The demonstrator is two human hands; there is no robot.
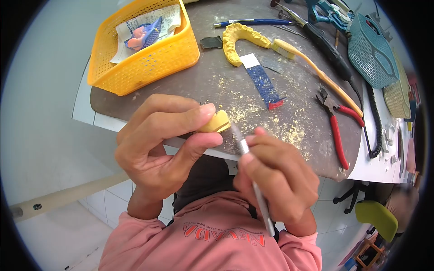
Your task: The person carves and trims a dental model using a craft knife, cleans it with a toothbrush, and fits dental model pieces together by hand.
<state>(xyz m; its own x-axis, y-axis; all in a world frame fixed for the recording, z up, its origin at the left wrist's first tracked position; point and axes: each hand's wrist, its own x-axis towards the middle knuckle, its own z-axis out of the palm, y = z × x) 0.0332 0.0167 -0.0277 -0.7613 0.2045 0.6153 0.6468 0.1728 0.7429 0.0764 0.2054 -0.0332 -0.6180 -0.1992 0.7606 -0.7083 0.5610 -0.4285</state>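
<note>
My left hand (156, 140) pinches a small yellow plaster piece (218, 123) between thumb and fingers, near the front edge of the worktop. It looks like a cut section of a dental cast, with a dark line along its side. A slim metal craft knife (244, 146) is gripped in my right hand (282, 176). Its blade end points up at the piece's right face, close to it or touching; I cannot tell which. Yellow shavings (289, 126) are scattered over the brown worktop (181, 90) beyond my hands. A horseshoe-shaped yellow dental cast (231, 44) lies farther back.
A yellow basket (144, 70) holding paper and a blue-and-pink item stands back left. Around the cast lie a blue pen (257, 21), a blue-and-red strip (263, 83) and a toothbrush (321, 74). Rightward are red-handled cutters (334, 131), a corded black handpiece (323, 43) and a teal basket (370, 54).
</note>
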